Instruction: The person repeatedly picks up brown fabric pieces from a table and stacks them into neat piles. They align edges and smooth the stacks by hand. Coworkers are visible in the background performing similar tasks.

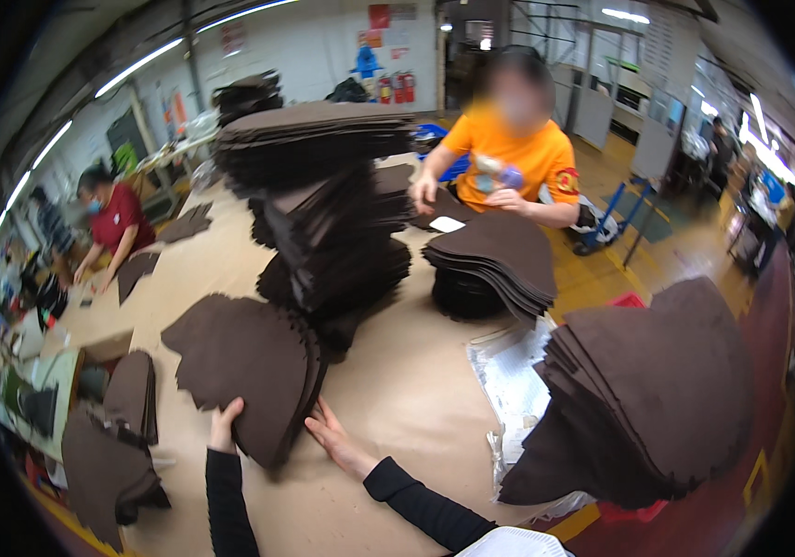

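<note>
A stack of dark brown cut sheet pieces (240,357), leather or fabric, lies on the paper-covered table before me. Its right side is curved, with notched layer edges. My left hand (225,425) grips the near left edge, thumb on top and the other fingers hidden underneath. Against the curved right edge rests my right hand (339,440), its fingers stretched out flat along the layers. Just behind stands a tall pile of similar brown pieces (323,139), stacked unevenly in several bundles.
A rounded brown stack (495,255) sits by a co-worker in an orange shirt (518,153) across the table. At right, a large brown stack (658,381) lies by plastic-wrapped papers (514,381). More brown pieces (110,455) hang at left. A person in red (119,227) works farther left.
</note>
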### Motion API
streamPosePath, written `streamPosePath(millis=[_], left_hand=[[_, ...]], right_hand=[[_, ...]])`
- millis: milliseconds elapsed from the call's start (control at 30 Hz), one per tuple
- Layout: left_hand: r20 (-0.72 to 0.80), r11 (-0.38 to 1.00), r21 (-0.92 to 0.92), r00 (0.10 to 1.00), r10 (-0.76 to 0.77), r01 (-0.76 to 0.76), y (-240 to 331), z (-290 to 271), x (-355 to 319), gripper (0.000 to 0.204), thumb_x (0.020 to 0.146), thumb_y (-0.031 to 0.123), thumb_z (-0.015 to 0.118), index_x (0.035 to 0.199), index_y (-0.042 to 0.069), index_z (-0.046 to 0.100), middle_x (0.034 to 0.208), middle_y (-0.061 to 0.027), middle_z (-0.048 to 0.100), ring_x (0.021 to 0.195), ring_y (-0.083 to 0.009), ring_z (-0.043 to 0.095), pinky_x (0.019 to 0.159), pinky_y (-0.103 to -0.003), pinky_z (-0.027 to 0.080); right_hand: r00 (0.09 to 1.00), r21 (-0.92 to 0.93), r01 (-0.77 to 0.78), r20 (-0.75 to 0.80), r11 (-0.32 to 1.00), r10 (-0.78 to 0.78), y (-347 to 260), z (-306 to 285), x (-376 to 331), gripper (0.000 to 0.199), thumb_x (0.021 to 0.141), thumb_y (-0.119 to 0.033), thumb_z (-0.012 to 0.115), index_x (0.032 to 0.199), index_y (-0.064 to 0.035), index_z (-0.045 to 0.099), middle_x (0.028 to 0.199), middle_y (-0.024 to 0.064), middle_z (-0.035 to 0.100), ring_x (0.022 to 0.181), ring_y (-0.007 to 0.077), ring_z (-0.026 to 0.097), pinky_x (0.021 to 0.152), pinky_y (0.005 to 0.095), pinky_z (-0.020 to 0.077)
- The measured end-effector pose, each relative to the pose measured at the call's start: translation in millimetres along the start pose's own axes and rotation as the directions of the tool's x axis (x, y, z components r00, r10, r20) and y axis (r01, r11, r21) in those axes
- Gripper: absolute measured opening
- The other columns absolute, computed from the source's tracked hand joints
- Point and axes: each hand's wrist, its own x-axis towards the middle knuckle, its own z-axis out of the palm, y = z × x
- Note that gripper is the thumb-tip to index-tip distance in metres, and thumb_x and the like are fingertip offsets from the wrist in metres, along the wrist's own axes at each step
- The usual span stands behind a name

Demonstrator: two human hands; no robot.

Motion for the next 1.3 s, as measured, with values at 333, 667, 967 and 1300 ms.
streamPosePath(millis=[333,667,967,1300], left_hand=[[-0.077,0.775,-0.627,0.984,-0.158,0.075,-24.7,49.7,-92.1,0.066,0.091,0.047,0.065,0.14,0.006,0.047,0.14,-0.0107,0.052,0.128,-0.0301,0.049,0.108,-0.048,0.04],[-0.226,0.667,-0.71,0.97,0.088,-0.226,-19.8,68.8,-111.6,0.07,0.09,0.049,0.065,0.141,0.005,0.046,0.141,-0.0121,0.051,0.129,-0.0322,0.048,0.111,-0.047,0.038],[-0.159,0.634,-0.701,0.938,0.307,-0.326,-38.5,33.2,-116.8,0.069,0.088,0.051,0.068,0.142,0.013,0.048,0.149,-0.0066,0.045,0.137,-0.0293,0.04,0.115,-0.052,0.029],[-0.217,0.627,-0.659,0.904,0.369,-0.415,-9.4,82.3,-155.5,0.07,0.086,0.047,0.071,0.142,0.013,0.048,0.149,-0.0051,0.046,0.137,-0.0284,0.041,0.115,-0.05,0.029]], right_hand=[[0.991,0.004,-0.015,-0.129,1.0,0.015,-35.7,-8.0,-22.3,0.085,0.084,-0.035,0.078,0.147,-0.003,0.033,0.143,0.0115,0.048,0.13,0.0232,0.048,0.11,0.037,0.0382],[0.913,-0.273,0.408,0.126,0.871,-0.388,-56.7,19.4,-46.0,0.098,0.072,-0.006,0.085,0.15,-0.0016,0.026,0.143,0.013,0.044,0.135,0.0227,0.041,0.112,0.0353,0.0335],[0.904,-0.232,0.422,0.181,0.876,-0.388,-70.6,10.5,-64.5,0.116,0.069,-0.005,0.082,0.155,-0.0102,0.003,0.154,0.0111,0.029,0.141,0.0234,0.03,0.114,0.0379,0.0317],[0.942,-0.037,0.335,0.0,0.941,-0.336,-42.4,-81.6,-103.8,0.083,0.078,-0.021,0.072,0.146,-0.0058,0.028,0.143,0.0114,0.044,0.133,0.0249,0.041,0.111,0.0374,0.0355]])
